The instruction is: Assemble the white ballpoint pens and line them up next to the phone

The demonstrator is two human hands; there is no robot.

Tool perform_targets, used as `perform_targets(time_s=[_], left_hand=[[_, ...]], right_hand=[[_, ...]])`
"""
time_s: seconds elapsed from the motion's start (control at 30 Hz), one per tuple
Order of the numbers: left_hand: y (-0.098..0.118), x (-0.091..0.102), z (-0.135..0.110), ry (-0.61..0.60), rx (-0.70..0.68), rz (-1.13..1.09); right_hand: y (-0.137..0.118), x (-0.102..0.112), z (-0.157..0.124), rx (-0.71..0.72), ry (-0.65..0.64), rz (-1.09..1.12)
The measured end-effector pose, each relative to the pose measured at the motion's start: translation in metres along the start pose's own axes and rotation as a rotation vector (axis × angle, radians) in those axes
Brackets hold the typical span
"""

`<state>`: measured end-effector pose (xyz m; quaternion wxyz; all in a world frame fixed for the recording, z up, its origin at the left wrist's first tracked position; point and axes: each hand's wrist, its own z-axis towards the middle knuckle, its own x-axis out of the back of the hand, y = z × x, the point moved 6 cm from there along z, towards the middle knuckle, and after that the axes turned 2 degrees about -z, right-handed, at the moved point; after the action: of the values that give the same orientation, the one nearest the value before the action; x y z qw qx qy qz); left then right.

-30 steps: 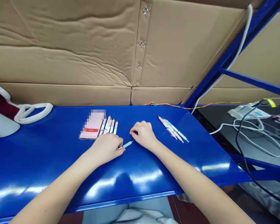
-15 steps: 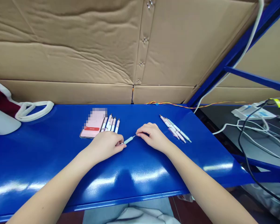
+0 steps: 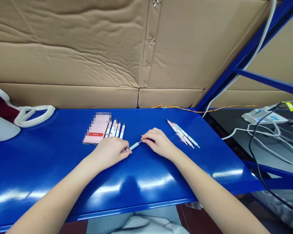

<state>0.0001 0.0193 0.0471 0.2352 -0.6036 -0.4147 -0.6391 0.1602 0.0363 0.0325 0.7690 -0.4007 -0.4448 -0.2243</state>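
Pale green plastic pen (image 3: 133, 146): one, low over the glossy blue metal bench (image 3: 51, 162), centre. Long axis runs from near-left to far-right; the pointed tip faces far-right.

Left hand (image 3: 112, 151): knuckles up, fingers curled and clenched on the rear of the pen, so the back end is hidden. Right hand (image 3: 158, 142): thumb and forefinger pinched together on the tip end. Whether a small part sits between the fingertips cannot be told.

Counts:
- Row of white pens with pink grips (image 3: 116, 129): about five, side by side, tips pointing away, just behind the left hand.
- Loose bundle of pink and green pens (image 3: 183, 134): overlapping, number unclear, lying diagonally just right of the right hand.
- Phone with a pink screen (image 3: 96, 133): one, flat, touching the left side of the row.

Surroundings: white cloth bag with looped handles (image 3: 26, 113) at far left. Brown cardboard sheets (image 3: 88, 48) line the back. Orange-yellow wire (image 3: 180, 109) along the rear edge. White and black cables (image 3: 258, 136) on the neighbouring grey surface to the right. The row of pens is partly covered by the left hand's knuckles.
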Motion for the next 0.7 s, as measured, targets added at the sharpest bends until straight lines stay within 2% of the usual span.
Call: perform_targets(time_s=[0.23, 0.5, 0.7], left_hand=[[0.001, 0.002, 0.0, 0.003, 0.008, -0.001], [-0.001, -0.001, 0.001, 0.009, -0.009, -0.007], [-0.002, -0.001, 0.001, 0.007, -0.003, -0.002]], right_hand=[[0.0, 0.001, 0.0, 0.003, 0.006, 0.001], [-0.013, -0.008, 0.001, 0.036, -0.016, 0.016], [-0.014, 0.0, 0.0, -0.006, 0.05, 0.113]])
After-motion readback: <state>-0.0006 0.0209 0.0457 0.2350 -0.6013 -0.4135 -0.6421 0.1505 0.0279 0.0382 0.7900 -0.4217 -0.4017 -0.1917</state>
